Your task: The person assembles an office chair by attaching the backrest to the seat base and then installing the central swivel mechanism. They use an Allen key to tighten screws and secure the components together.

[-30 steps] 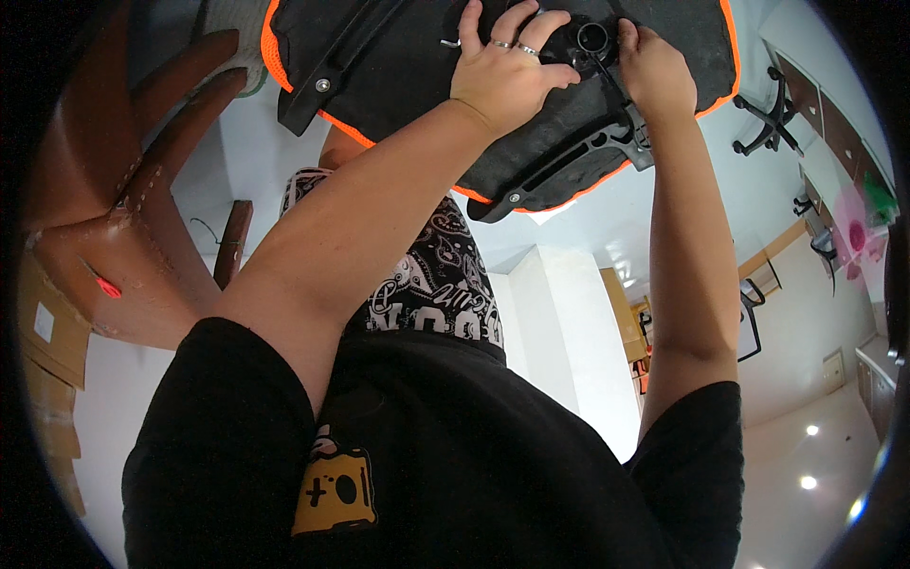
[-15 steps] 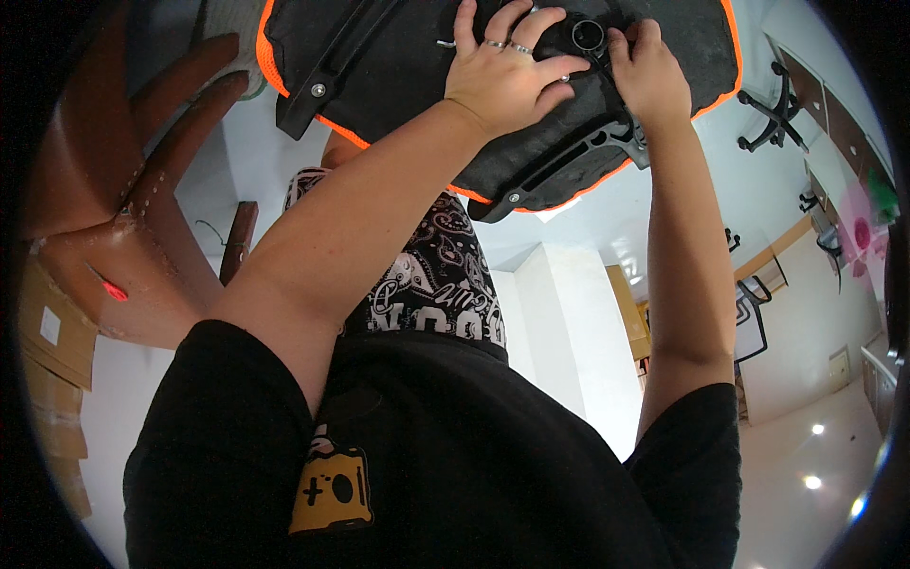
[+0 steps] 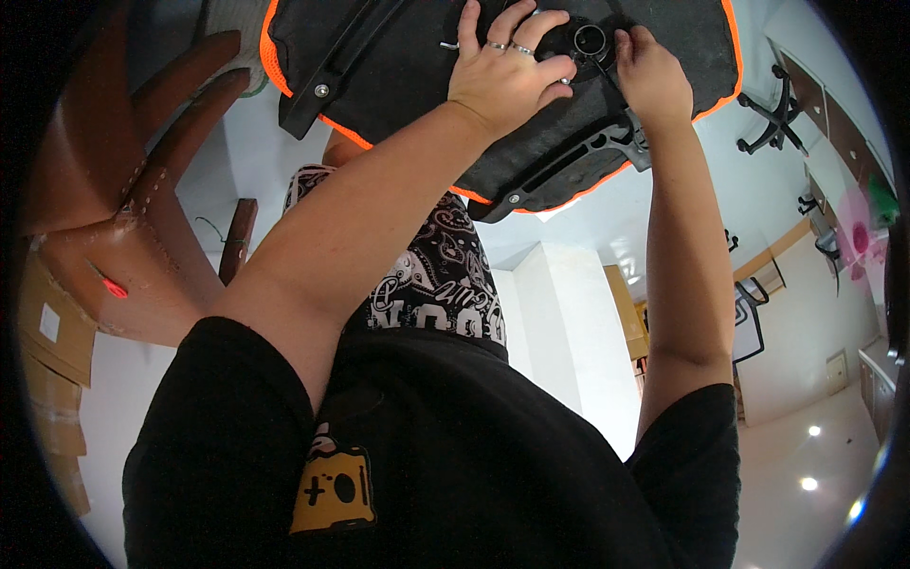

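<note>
Left hand lies flat, palm down, on the black underside of the chair seat, fingers spread and together-ish, two rings on them, fingertips resting against the round black hub at the middle of the seat; it presses rather than clamps. Right hand sits just right of the hub, fingers curled in toward it and pinching at something small there; what sits between the fingertips is too small to tell.

Change over the last second: very little. Both hands are at the same spot on the hub as before; the left fingers have shifted slightly along it, the right wrist has turned a touch. The seat has not moved. Judged from that, the work at the hub is in mid-step, not finished, with the left hand steadying the seat while the right does the fine work.

Outward: the seat has an orange piped edge and a black plastic bracket on its near side. Far right, a chair base with castors. Left, a brown wooden chair and cardboard boxes. Near, the person's black shirt with a yellow print.
</note>
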Available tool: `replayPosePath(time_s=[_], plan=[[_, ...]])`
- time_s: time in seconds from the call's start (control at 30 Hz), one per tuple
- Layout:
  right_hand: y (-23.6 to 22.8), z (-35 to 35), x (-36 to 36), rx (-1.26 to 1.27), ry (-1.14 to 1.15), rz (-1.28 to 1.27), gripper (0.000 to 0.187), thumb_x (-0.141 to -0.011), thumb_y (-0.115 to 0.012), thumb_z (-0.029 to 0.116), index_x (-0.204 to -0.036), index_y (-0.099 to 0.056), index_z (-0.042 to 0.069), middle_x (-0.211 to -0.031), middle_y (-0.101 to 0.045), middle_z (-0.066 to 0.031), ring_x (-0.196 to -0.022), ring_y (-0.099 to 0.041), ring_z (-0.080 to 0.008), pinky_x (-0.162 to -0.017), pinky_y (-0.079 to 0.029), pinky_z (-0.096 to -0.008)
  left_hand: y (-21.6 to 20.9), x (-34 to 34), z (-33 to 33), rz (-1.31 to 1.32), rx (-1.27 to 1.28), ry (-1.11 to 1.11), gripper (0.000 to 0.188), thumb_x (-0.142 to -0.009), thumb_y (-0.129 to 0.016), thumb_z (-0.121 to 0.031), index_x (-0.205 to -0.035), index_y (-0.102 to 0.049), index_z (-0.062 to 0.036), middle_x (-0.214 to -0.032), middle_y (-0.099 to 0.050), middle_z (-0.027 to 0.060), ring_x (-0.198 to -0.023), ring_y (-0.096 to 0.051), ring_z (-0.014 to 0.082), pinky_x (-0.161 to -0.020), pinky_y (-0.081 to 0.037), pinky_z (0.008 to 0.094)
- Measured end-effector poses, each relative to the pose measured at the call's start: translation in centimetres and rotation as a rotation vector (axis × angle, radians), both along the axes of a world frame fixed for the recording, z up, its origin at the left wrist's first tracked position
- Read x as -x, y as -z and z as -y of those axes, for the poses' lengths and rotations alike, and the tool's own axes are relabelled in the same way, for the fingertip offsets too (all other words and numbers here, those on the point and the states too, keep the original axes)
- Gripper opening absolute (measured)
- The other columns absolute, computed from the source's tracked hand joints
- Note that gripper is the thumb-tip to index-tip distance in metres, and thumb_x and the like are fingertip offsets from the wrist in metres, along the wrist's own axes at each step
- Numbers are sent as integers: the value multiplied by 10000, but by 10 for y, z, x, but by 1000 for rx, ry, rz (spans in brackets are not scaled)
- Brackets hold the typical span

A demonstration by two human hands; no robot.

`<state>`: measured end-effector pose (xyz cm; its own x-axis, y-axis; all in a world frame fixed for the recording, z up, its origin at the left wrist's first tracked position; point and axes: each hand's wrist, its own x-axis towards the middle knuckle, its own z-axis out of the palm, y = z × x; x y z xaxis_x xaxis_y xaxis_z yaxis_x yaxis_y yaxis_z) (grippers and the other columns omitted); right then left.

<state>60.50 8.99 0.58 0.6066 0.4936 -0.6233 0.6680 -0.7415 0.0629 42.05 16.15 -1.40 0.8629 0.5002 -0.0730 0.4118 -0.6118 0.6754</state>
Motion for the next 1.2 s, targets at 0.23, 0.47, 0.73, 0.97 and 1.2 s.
replayPosePath(time_s=[0.23,0.47,0.73,0.97,1.2], plan=[[-2,1,1,-95,-5,50,456,-967,-383,449,-1072,-604,64,-1029,-651,-237,-1016,-586,-453,-861,-471,-513,1,1,2,99,43,-61,136,-788,-680,-348,-900,-706,-275,-1378,-438,14,-1317,-333,299,-1084,-175,640],[6,2,3,-40,44,4,478,-962,-385,455,-1054,-623,50,-1041,-646,-248,-1050,-578,-442,-888,-461,-501,8,0,5,59,-37,-38,133,-779,-693,-358,-859,-682,-253,-1381,-434,13,-1322,-324,304,-1072,-199,648],[-3,8,8,-141,23,28,374,-898,-484,355,-1091,-551,41,-1077,-645,-208,-1051,-590,-412,-888,-465,-480,-2,-4,2,-21,69,-4,148,-803,-674,-355,-911,-697,-255,-1431,-379,13,-1346,-292,305,-1099,-155,636],[-26,33,70,-326,122,-103,261,-845,-566,228,-1057,-498,92,-1008,-620,-160,-900,-629,-391,-751,-509,-492,5,0,4,11,168,18,161,-829,-646,-319,-971,-701,-264,-1473,-338,55,-1378,-251,337,-1113,-124,633],[-11,40,95,-191,-69,70,280,-910,-563,334,-1061,-508,105,-1008,-642,-135,-724,-674,-347,-581,-544,-460,-13,12,-29,151,-9,57,146,-724,-627,-101,-864,-615,-140,-1355,-417,148,-1333,-280,394,-1084,-203,631]])
